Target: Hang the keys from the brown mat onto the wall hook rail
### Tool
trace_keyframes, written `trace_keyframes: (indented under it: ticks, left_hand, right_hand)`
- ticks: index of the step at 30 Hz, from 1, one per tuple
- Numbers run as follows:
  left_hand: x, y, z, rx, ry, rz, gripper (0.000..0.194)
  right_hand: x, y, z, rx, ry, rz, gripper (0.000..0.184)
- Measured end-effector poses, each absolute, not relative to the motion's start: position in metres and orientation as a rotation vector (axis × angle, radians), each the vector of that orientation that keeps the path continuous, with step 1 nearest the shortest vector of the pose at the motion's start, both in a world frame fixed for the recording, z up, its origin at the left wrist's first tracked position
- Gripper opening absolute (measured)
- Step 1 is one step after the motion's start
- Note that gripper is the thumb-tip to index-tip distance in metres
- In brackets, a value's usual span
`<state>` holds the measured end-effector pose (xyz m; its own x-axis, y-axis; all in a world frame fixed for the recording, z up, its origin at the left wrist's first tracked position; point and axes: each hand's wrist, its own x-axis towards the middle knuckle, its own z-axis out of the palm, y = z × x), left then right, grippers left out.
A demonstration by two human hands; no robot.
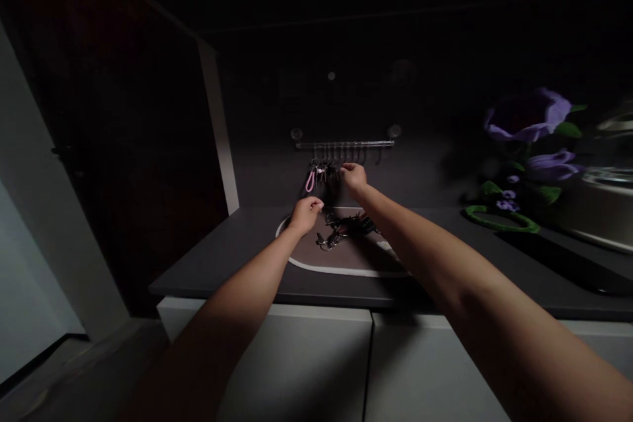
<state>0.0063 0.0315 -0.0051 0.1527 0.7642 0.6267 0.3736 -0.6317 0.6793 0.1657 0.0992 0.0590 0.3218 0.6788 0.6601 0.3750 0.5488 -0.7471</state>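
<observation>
Dark countertop point(212, 264) runs across scene, white cabinet doors point(297, 356) below on near side. Far right: purple artificial flowers point(527, 115) with green leaves, green loop point(502, 219) lying on counter beneath them, steel vessel point(588, 211) at edge. Left – dark door point(123, 145), white frame strip point(217, 125) beside it.

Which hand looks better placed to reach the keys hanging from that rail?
Probably the right hand: it is up beside the hanging keys under the rail, while the left hand sits lower, over the loose keys on the mat.
</observation>
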Motion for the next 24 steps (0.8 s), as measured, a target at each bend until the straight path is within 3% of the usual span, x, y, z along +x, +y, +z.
trace_keyframes:
  ticks: [12, 24]
  left_hand:
    - [0.007, 0.031, -0.007, 2.185, 1.078, 1.388, 0.012]
    - [0.009, 0.029, -0.01, 2.47, 1.239, 1.2, 0.02]
  right_hand:
    - [0.161, 0.028, 0.039, -1.051, -1.319, 0.534, 0.015]
    - [0.169, -0.014, 0.006, -1.329, -1.895, -0.074, 0.02]
